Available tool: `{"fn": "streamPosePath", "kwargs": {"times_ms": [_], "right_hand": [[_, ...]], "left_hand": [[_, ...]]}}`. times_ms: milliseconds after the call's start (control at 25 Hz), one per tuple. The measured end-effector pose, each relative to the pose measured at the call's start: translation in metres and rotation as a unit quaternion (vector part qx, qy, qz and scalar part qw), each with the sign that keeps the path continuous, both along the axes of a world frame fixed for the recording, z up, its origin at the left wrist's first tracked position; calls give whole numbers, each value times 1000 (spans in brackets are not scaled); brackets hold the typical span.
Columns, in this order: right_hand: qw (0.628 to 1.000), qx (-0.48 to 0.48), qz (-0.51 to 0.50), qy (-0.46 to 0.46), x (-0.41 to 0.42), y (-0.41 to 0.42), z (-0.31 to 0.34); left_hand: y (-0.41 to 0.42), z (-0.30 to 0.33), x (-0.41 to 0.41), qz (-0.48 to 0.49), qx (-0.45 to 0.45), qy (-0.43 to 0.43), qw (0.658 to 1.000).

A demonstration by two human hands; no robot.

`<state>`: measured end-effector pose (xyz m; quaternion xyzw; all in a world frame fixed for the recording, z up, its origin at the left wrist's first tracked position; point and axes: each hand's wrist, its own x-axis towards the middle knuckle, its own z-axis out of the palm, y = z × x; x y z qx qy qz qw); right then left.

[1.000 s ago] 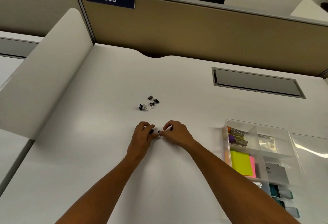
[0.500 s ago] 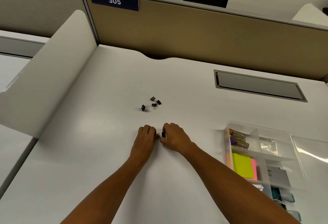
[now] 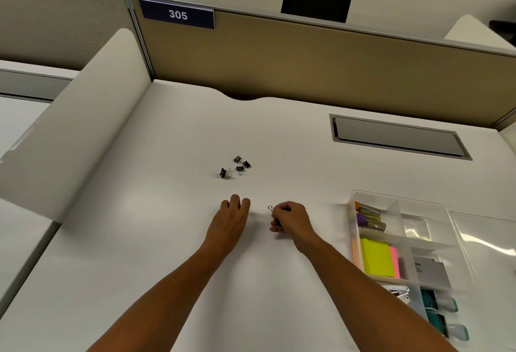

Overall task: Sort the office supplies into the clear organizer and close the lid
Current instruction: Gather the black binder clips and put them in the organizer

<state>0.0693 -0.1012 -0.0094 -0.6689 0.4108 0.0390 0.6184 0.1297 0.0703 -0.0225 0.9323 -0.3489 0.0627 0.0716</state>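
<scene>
both hands lie on the desk (image 3: 167, 240) just nearer the viewer than the loose clips (image 3: 237, 167). right hand (image 3: 290, 219), knuckles up and fingers curled under, pinches a clip (image 3: 270, 208); only the wire loop shows, poking out past the fingers toward the far edge of the desk and slightly left, so the long axis appears to run near-to-far. its black body is mostly hidden in the fist. left hand (image 3: 230, 219), just left of the held clip and apart from it, rests palm down with relaxed fingers reaching toward the loose clips; it holds nothing that can be seen. both forearms run up from the bottom edge, converging toward the hands.

loose clips: four small black ones in a cluster, one set a little to the left of the other three, wire handles pointing in mixed directions.

organizer (image 3: 460, 243), well right of the held clip, stands with its long axis running near-to-far; lid (image 3: 485, 237) open, lying flat beside its right wall. compartments hold highlighters (image 3: 370, 216) at the far left, sticky notes (image 3: 377, 258) next nearer, a grey box (image 3: 428, 269) to their right, and teal items (image 3: 438, 312) nearest the viewer.
</scene>
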Motion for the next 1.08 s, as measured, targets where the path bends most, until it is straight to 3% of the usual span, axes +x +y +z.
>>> {"fn": "streamPosePath", "kwargs": {"times_ms": [160, 280, 360, 440, 520, 600, 680, 760, 880, 960, 1080], "right_hand": [[962, 230, -140, -56, -14, -5, 13], [913, 360, -171, -87, -29, -12, 23], [887, 411, -182, -102, -38, -18, 27], [864, 447, -197, -124, -47, -22, 32], [847, 470, -205, -142, -54, -25, 38], [841, 477, -205, -150, -60, -26, 43], [840, 476, -204, -162, -66, -29, 51], [837, 475, -203, -180, -71, -35, 60], [829, 482, -193, -209, -81, -56, 76], [826, 480, -185, -231, -90, -77, 85], [820, 478, -189, -251, -105, -105, 92]], "left_hand": [[-4, -4, 6, 87, -129, 121, 980], [-14, 1, 2, 204, -319, 235, 895], [-22, 5, -4, 284, -445, 346, 776], [-32, 10, -13, 331, -549, 481, 599], [-43, 20, -23, 330, -603, 566, 455], [-53, 31, -30, 300, -643, 617, 340], [-64, 44, -38, 260, -666, 651, 255], [-76, 53, -47, 229, -666, 674, 222], [-97, 66, -60, 215, -651, 699, 203], [-116, 74, -70, 219, -635, 712, 204], [-148, 82, -85, 225, -618, 716, 234]]}}
